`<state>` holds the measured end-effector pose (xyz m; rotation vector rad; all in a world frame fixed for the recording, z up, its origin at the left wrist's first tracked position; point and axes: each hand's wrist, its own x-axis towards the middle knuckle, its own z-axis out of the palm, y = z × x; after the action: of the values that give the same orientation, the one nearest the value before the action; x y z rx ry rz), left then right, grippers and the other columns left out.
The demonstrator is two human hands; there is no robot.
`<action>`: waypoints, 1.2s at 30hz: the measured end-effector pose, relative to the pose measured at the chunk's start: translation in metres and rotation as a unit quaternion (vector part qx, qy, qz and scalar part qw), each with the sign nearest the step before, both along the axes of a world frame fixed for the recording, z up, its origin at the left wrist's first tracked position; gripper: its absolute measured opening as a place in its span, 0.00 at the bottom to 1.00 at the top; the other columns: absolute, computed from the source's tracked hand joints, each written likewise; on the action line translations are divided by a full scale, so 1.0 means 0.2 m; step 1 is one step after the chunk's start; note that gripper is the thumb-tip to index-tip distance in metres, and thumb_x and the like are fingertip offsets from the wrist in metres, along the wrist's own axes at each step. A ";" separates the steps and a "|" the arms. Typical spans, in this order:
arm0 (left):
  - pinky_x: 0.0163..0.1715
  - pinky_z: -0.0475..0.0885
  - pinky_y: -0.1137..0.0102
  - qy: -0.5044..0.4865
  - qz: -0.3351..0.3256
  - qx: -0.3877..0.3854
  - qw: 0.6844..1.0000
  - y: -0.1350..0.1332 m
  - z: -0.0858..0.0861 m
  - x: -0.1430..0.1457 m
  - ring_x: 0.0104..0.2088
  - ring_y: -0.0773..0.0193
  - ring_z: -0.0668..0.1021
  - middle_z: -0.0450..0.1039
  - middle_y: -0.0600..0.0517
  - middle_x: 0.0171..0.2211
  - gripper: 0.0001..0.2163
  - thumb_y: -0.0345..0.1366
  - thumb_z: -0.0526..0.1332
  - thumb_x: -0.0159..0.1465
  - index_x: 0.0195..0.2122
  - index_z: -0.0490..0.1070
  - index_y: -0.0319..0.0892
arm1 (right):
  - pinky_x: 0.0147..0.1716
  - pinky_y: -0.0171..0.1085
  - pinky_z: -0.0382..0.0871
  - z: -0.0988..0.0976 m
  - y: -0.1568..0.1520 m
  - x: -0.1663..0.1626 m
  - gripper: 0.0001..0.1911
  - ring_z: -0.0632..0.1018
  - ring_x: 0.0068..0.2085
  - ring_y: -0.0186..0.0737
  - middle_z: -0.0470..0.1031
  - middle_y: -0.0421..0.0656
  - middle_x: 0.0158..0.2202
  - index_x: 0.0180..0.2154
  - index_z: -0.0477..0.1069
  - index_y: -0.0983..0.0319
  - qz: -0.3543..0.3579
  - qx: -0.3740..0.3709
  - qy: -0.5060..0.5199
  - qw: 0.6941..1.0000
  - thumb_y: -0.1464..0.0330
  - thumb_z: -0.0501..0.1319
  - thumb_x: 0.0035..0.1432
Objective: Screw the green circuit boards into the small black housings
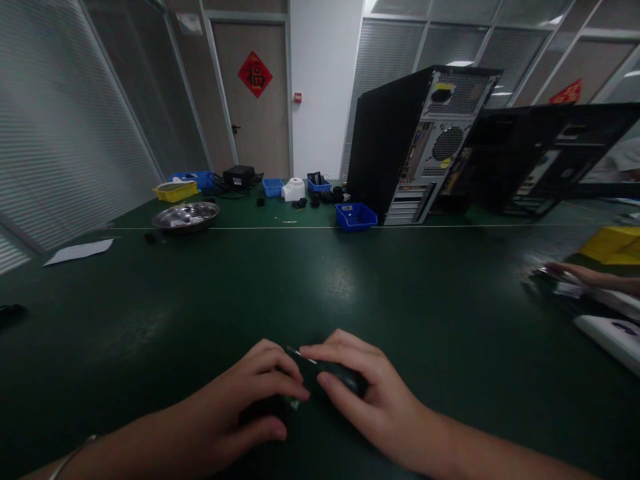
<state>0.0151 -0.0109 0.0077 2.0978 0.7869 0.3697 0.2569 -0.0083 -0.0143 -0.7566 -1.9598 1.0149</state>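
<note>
My right hand (373,383) is closed over a dark, rounded mouse shell (343,375), thumb on the near side and fingers on top. A thin, shiny strip points left from the shell's far end. Just to the left, my left hand (250,390) curls round a dark part, mostly hidden in shadow under the fingers. A small green piece (293,403), like a bit of circuit board, shows beside its fingertips. Both hands are low over the green table (320,280), close together, with a narrow gap between their fingers.
Across the table stand a black computer tower (395,140), a blue bin (356,217), a metal bowl (186,219) and a yellow tray (176,192). White paper (80,251) lies at left. Another person's hand (583,273) is at right, near a yellow bin (613,245).
</note>
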 end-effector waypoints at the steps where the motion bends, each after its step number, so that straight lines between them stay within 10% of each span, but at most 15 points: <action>1: 0.54 0.67 0.63 -0.001 0.017 0.000 1.000 0.00 0.01 0.00 0.54 0.55 0.70 0.68 0.48 0.54 0.16 0.31 0.60 0.66 0.54 0.69 0.52 | 0.40 0.39 0.71 0.00 0.00 0.00 0.16 0.76 0.40 0.40 0.75 0.46 0.40 0.53 0.73 0.59 -0.001 0.000 -0.002 1.000 0.74 0.58 0.64; 10: 0.37 0.70 0.66 0.078 0.113 0.096 0.986 -0.04 -0.01 0.02 0.34 0.56 0.72 0.72 0.49 0.37 0.21 0.51 0.72 0.50 0.38 0.71 0.45 | 0.41 0.38 0.70 -0.01 0.01 0.00 0.20 0.76 0.41 0.40 0.74 0.44 0.41 0.53 0.71 0.59 0.008 -0.018 -0.098 0.995 0.76 0.61 0.58; 15: 0.38 0.69 0.64 0.100 0.125 0.109 0.981 -0.06 -0.03 0.05 0.36 0.54 0.72 0.73 0.47 0.38 0.14 0.46 0.68 0.56 0.39 0.71 0.45 | 0.37 0.35 0.69 0.01 0.02 -0.03 0.17 0.77 0.38 0.40 0.76 0.42 0.39 0.49 0.74 0.59 0.045 -0.002 -0.219 0.975 0.76 0.61 0.58; 36: 0.49 0.69 0.62 -0.099 0.107 -0.202 0.969 0.02 -0.06 -0.01 0.46 0.58 0.75 0.72 0.50 0.46 0.23 0.27 0.66 0.59 0.55 0.66 0.45 | 0.34 0.33 0.68 -0.01 0.02 -0.02 0.06 0.76 0.36 0.38 0.73 0.42 0.35 0.35 0.74 0.63 -0.013 0.012 -0.178 0.984 0.77 0.62 0.55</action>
<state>0.0136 -0.0077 -0.0044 1.5766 0.8895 0.4825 0.2526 -0.0039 -0.0171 -1.0030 -2.2517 0.8849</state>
